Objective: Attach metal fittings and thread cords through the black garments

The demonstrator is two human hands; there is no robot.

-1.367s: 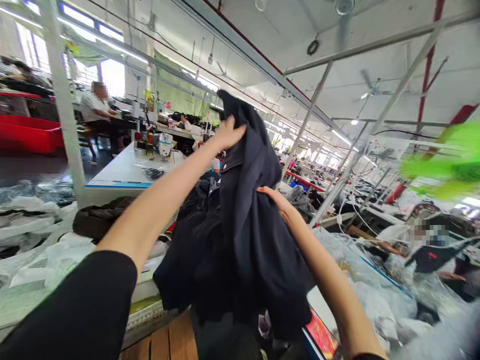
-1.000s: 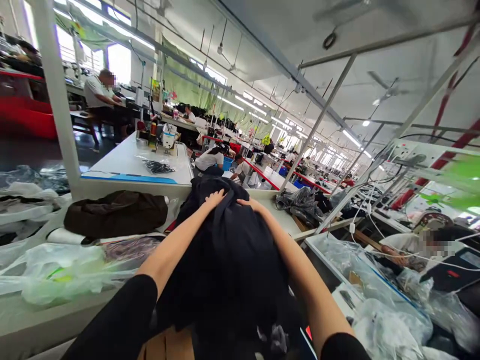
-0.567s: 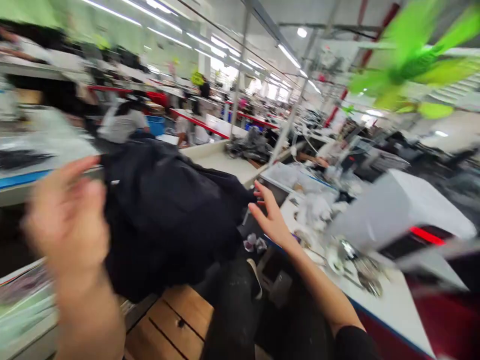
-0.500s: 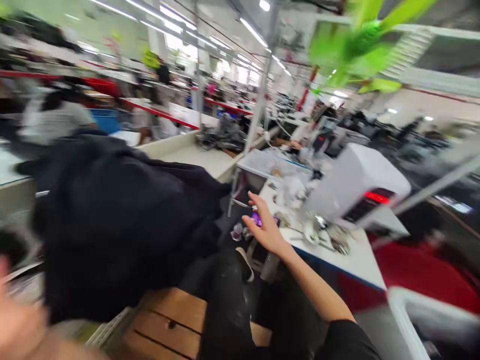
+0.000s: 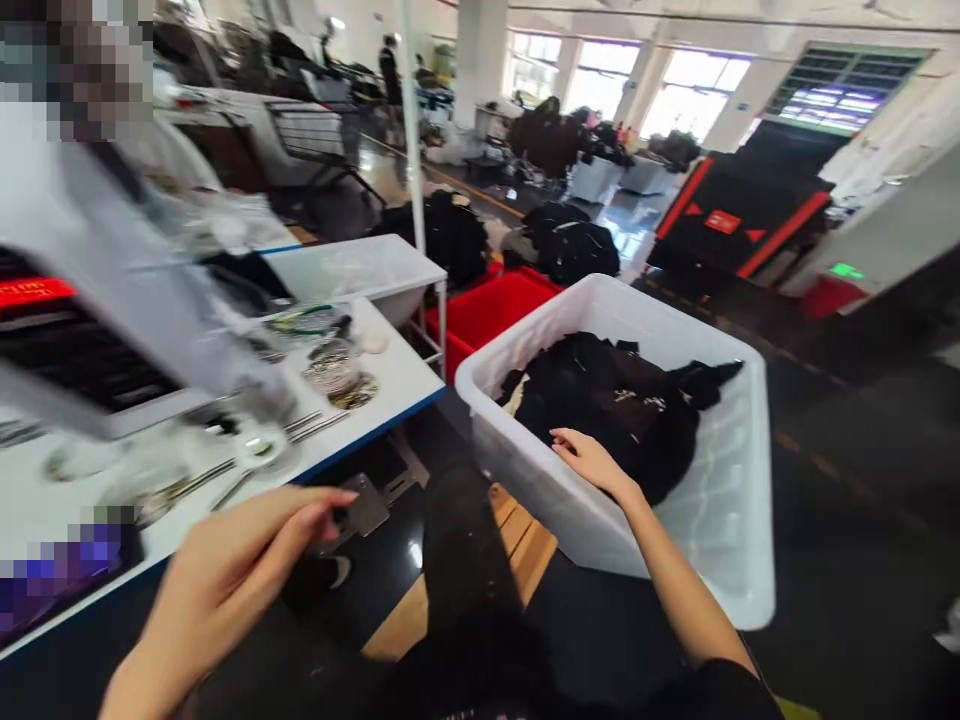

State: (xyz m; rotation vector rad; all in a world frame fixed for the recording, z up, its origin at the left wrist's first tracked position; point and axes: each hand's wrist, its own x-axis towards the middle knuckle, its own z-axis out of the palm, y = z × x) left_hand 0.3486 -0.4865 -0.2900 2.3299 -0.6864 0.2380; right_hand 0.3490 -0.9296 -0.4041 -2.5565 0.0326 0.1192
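My left hand [image 5: 232, 570] is in the air in front of the white worktable [image 5: 397, 370]. Its index finger reaches forward, the thumb lies close below, and no object shows in it. At the near rim of a white plastic bin [image 5: 517, 455], my right hand [image 5: 592, 462] has its fingers loosely stretched and empty. Dark garments [image 5: 600, 390] lie heaped inside that bin, just beyond the fingers. Whether the right hand touches the rim or the cloth, I cannot tell.
A white machine with a red display [image 5: 37, 290] stands on the worktable, near a dish of small metal parts [image 5: 334, 368] and metal tools [image 5: 315, 428]. Behind the white bin is a red bin [image 5: 487, 310]. A wooden seat [image 5: 525, 540] is below me.
My view has swung right, from the large dark cloth to the white bin. The right hand is now over the bin's rim; the left, blurred before at the lower left, shows clearly by the worktable.
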